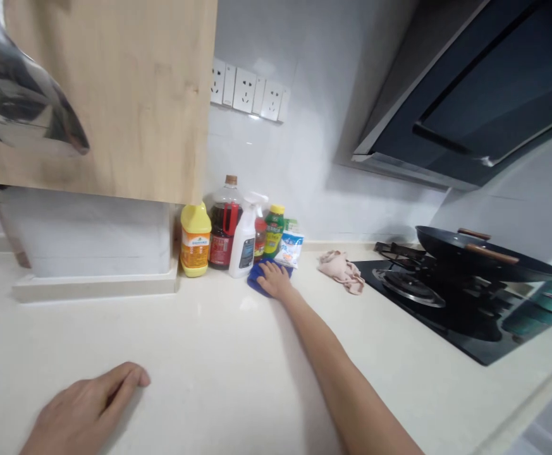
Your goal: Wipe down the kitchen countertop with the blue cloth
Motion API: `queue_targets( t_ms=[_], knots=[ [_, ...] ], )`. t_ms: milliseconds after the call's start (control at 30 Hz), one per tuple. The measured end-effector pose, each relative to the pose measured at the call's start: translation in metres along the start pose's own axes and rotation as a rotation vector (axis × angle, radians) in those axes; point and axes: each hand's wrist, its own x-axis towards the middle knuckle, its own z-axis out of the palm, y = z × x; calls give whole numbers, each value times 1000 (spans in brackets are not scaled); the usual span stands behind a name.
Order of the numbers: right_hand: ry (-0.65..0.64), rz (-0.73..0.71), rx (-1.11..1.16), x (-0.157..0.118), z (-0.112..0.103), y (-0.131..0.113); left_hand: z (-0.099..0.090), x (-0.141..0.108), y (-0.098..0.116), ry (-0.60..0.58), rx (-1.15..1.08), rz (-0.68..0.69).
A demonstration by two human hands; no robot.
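My right hand [276,280] presses a folded blue cloth [258,287] onto the countertop, its fingers laid over the top. Just behind that cloth stand a white spray bottle [243,246], a green bottle with a yellow cap [274,232] and a blue-and-white packet [289,248]. A small red-lidded jar [260,237] is partly hidden between them. Nearer to me at the lower left, my left hand [86,407] rests by the counter with its fingers curled together, and nothing shows in it.
A yellow bottle [195,246] and a dark-liquid jug [221,234] line the wall. A crumpled pink cloth [342,270] lies beside the gas stove [446,316], where a wok [475,253] sits. A range hood [470,95] and a wooden cabinet [128,95] overhang the pale countertop [200,366].
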Motion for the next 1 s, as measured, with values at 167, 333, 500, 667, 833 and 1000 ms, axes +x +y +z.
queue_targets(
  t_ms=[167,333,500,667,833,1000],
  knots=[
    [4,11,-3,-19,-1,-8,-12,-4,12,-56,9,-23],
    [-24,16,-19,-63,-9,-37,-18,-8,19,-34,9,0],
    [-39,-70,13,-116,-24,-98,-24,-13,20,-7,4,58],
    [-57,-255,40,-178,-40,-172,-26,-16,13,33,28,169],
    [-69,-580,105,-240,-44,-191,-31,-22,9,108,70,205],
    [-106,-738,143,-243,-40,-164,-35,-23,3,160,95,124]
  ],
)
